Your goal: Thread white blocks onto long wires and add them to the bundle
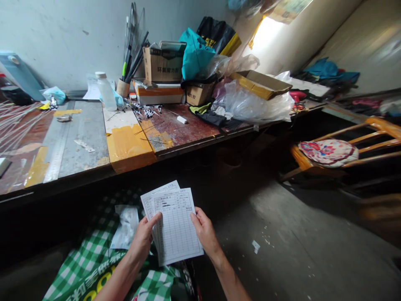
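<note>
Nominally, clock positions are read from the sheets (177, 230), with 12 at the top of the view. The bench (200, 136) spans 9 to 2. The chair (301, 159) stands on the floor (272, 251) between 2 and 3, well apart. The checked material (89, 242) lies at 8. The box (164, 66) sits on the bench at 12. The sheets overlap, held clear of the bench; the front form's upper rows carry handwriting. The packet (125, 228) lies at 9, beside the left hand (144, 234).

Left hand: grasps the sheets at 9, thumb on top, other fingers hidden. Right hand (205, 232): grasps their edge at 3, thumb on the face.
</note>
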Motion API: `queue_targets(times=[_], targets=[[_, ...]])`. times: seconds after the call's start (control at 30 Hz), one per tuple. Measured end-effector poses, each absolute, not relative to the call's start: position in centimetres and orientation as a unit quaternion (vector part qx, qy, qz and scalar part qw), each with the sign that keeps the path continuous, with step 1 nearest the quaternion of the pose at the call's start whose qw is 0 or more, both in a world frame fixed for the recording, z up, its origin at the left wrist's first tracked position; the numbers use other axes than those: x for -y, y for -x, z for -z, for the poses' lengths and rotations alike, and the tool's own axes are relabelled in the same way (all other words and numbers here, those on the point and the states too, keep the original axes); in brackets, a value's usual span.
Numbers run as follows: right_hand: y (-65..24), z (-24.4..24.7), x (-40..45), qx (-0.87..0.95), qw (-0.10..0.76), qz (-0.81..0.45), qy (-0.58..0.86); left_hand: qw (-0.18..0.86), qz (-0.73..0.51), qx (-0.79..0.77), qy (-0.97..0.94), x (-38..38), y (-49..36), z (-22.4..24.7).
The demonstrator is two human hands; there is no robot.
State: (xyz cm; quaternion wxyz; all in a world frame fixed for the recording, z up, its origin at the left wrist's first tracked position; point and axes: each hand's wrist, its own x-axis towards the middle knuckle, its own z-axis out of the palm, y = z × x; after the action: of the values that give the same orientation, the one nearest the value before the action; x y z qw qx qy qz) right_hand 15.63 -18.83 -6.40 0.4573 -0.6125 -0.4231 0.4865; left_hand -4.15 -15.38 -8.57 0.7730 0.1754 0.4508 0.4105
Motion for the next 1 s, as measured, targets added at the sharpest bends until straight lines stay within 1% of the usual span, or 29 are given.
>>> queue_targets(times=[0.27, 0.33, 0.4, 0.47, 0.53, 0.6, 0.7, 0.87, 0.93, 1.0], targets=[[-15.5, 6.3, 18.8, 0.421, 0.463, -0.488, 0.609, 0.790, -0.401, -0.423, -0.188, 15.5, 4.2, 8.1], [-15.6, 6.5, 18.7, 0.420, 0.464, -0.469, 0.622, 0.788, -0.405, -0.425, -0.184, 15.5, 4.1, 8.3], [-15.7, 6.6, 18.7, 0.446, 0.481, -0.378, 0.653, 0.783, -0.409, -0.432, -0.180, 15.4, 4.1, 8.5], [-15.6, 6.5, 18.8, 0.507, 0.487, -0.214, 0.678, 0.779, -0.412, -0.438, -0.178, 15.4, 4.1, 8.7], [-15.3, 6.1, 19.1, 0.587, 0.448, -0.071, 0.670, 0.779, -0.415, -0.434, -0.179, 15.4, 4.1, 8.8], [-14.6, 5.6, 19.6, 0.661, 0.384, -0.018, 0.645, 0.782, -0.417, -0.426, -0.181, 15.5, 4.0, 8.8], [-13.1, 5.1, 20.2, 0.727, 0.310, -0.027, 0.612, 0.786, -0.418, -0.419, -0.178, 15.6, 3.9, 8.6], [-10.8, 5.2, 20.3, 0.743, 0.259, -0.047, 0.615, 0.794, -0.424, -0.399, -0.176, 15.6, 3.7, 8.4], [-10.6, 5.4, 20.0, 0.737, 0.257, -0.051, 0.623, 0.793, -0.426, -0.399, -0.173, 15.6, 3.8, 8.3], [-10.9, 5.7, 19.8, 0.716, 0.290, -0.047, 0.633, 0.794, -0.423, -0.403, -0.169, 15.6, 3.9, 8.3]])
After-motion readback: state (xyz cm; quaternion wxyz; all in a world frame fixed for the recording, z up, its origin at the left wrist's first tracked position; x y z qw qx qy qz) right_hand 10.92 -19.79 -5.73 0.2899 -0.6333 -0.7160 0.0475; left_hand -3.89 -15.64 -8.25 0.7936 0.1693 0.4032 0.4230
